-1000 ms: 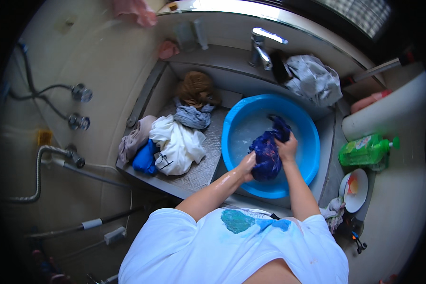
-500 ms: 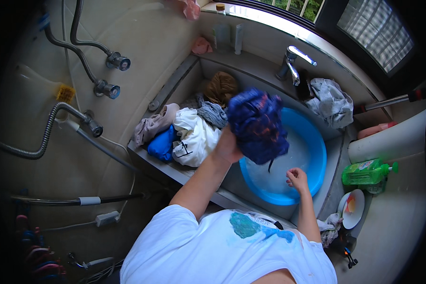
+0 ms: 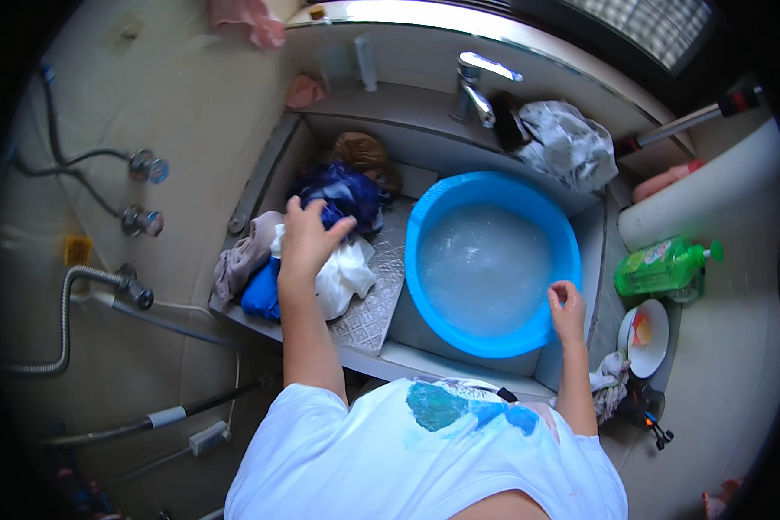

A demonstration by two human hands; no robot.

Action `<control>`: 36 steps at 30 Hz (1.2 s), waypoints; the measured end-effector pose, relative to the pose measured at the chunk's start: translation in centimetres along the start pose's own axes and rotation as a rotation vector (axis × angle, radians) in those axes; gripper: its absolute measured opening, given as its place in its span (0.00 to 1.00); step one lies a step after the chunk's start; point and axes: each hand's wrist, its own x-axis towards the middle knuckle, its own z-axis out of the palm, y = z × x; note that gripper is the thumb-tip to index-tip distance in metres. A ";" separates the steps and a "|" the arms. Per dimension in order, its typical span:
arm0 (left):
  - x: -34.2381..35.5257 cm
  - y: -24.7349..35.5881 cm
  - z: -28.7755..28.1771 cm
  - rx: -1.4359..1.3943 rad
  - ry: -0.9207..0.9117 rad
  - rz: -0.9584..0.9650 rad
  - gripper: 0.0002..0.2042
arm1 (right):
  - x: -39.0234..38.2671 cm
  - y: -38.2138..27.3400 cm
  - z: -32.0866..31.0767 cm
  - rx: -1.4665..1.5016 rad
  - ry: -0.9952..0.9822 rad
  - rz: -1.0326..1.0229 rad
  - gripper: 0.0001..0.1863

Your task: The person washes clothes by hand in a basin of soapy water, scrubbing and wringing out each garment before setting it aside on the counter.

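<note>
My left hand (image 3: 310, 238) is open, fingers spread, over a heap of clothes at the sink's left end. Just beyond its fingertips lies a dark blue patterned garment (image 3: 342, 195), bunched up against a brown cloth (image 3: 364, 154). A white garment (image 3: 345, 282) lies partly under the hand, beside a bright blue cloth (image 3: 262, 292) and a greyish-pink one (image 3: 250, 251). My right hand (image 3: 568, 302) hovers at the right rim of a round blue basin (image 3: 420, 295), its fingers loosely curled with nothing visible in them. Cloudy water (image 3: 485, 269) fills the basin.
The basin stands in a grey sink (image 3: 594, 251) with a ridged washboard slope (image 3: 374, 316). A chrome faucet (image 3: 472, 91) rises behind it. To the right are a grey cloth (image 3: 572, 143), a green pump bottle (image 3: 663, 267) and a white bowl (image 3: 654, 351). Pipe valves (image 3: 139, 221) line the left wall.
My left hand has carried the dark blue garment left from above the basin and let go of it on the clothes heap. My right hand stays near the basin's right side.
</note>
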 end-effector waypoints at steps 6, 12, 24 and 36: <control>-0.6 6.9 1.5 -0.332 0.136 0.483 0.19 | -2.1 0.4 -0.5 -0.758 0.347 -0.026 0.25; -2.3 11.4 12.1 -0.380 -0.532 0.695 0.24 | -1.1 0.7 0.7 -0.494 0.188 0.394 0.47; -5.5 13.5 27.7 0.235 -1.486 0.669 0.33 | -1.5 1.4 1.2 -0.457 0.216 0.387 0.46; -0.6 20.1 19.3 -0.645 -0.302 0.822 0.21 | -1.2 0.5 0.5 -0.466 0.225 0.403 0.47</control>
